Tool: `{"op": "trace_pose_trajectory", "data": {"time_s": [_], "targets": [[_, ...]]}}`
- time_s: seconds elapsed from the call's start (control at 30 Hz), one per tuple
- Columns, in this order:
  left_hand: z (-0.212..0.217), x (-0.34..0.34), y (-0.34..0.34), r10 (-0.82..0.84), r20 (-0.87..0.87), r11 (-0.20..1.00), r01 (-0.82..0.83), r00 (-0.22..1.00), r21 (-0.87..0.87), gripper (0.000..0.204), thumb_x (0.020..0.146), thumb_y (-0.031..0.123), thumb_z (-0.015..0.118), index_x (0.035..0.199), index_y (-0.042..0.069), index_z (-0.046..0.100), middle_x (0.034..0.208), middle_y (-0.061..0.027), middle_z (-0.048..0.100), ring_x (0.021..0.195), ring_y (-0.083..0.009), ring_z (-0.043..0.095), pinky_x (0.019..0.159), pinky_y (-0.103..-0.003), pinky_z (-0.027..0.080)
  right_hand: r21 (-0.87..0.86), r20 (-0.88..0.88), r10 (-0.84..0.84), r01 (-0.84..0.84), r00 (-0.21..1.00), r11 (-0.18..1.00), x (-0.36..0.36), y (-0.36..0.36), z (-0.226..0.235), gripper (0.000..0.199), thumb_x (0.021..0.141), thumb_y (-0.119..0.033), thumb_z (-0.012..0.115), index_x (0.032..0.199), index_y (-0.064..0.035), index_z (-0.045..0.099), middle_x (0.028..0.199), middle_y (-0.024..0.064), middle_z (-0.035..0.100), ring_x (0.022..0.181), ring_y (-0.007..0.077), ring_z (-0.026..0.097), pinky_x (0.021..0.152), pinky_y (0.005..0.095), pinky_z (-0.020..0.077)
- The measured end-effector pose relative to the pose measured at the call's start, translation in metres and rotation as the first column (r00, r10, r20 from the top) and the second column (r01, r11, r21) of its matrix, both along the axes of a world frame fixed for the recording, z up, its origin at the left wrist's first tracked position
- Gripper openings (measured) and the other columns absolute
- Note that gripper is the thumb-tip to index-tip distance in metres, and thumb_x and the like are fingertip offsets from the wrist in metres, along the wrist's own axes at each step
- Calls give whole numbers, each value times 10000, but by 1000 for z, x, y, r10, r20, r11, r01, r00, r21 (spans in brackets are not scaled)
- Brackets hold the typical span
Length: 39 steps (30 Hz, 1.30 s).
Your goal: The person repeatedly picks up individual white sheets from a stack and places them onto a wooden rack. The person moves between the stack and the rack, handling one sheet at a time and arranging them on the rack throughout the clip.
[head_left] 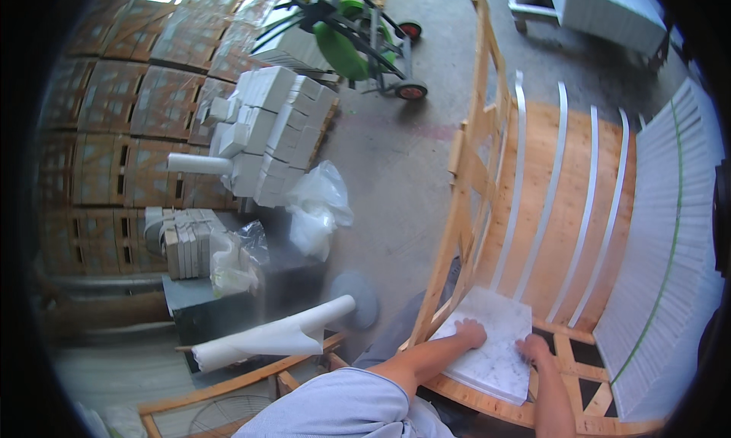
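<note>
While the white marble tile [493, 345] lies flat at the near, open end of the wooden crate [533, 202], you press your left hand [470, 333] on its left edge and grip its right edge with your right hand [533, 350], both forearms reaching in from below. Overhanging the crate's base slats, the tile could tip, slide off or chip a corner if either hold slackens. White strips [556, 179] line the crate; stacked tiles [670, 240] stand to the right.
</note>
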<state>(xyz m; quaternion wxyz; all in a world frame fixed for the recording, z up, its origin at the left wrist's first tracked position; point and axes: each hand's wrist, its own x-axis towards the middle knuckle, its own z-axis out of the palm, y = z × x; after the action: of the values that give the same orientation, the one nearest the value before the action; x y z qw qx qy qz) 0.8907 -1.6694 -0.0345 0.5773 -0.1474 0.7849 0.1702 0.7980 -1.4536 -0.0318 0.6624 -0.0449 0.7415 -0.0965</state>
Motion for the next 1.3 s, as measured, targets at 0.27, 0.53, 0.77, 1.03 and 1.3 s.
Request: {"op": "trace_pose_trajectory", "data": {"time_s": [0.27, 0.53, 0.77, 1.03, 1.3], "targets": [[137, 2, -19, -76, 5, 983, 74, 997, 168, 447, 944, 344, 401, 1229, 61, 597, 1324, -190, 530, 1231, -344, 498, 1004, -549, 371, -123, -310, 90, -134, 947, 983, 50, 13, 153, 507, 883, -447, 514, 1036, 9, 675, 1056, 248, 652, 1005, 403, 623, 882, 478, 489], [191, 72, -53, -112, -558, 982, 176, 822, 62, 397, 948, 373, 408, 1063, 52, 612, 1073, -204, 627, 1034, -381, 589, 922, -481, 464, -387, -649, -250, -29, 718, 922, 101, 28, 191, 475, 898, -417, 518, 940, 29, 677, 935, 269, 649, 905, 425, 627, 804, 495, 495], [185, 60, -56, -163, -462, 973, 219, 872, 70, 483, 897, 448, 443, 1120, 62, 629, 1160, -201, 629, 1061, -373, 606, 920, -480, 477, -245, -550, -166, 32, 819, 969, 97, 27, 183, 572, 848, -540, 517, 906, 1, 695, 918, 240, 677, 867, 396, 661, 752, 492, 522], [198, 60, -60, -181, -422, 960, 253, 888, 121, 511, 880, 467, 392, 1126, 107, 657, 1094, -198, 665, 1049, -383, 616, 907, -475, 470, -242, -517, -116, -15, 848, 970, 99, 17, 188, 604, 844, -576, 527, 1011, -23, 702, 1052, 220, 674, 1029, 385, 628, 868, 467, 497], [171, 70, -67, -206, -519, 953, 291, 829, 85, 533, 872, 491, 410, 1066, 65, 665, 1071, -228, 661, 1028, -381, 629, 883, -477, 490, -197, -474, 33, -143, 880, 970, 95, 23, 120, 536, 829, -586, 543, 1048, -126, 708, 1077, 171, 675, 984, 354, 634, 843, 454, 495]]}}
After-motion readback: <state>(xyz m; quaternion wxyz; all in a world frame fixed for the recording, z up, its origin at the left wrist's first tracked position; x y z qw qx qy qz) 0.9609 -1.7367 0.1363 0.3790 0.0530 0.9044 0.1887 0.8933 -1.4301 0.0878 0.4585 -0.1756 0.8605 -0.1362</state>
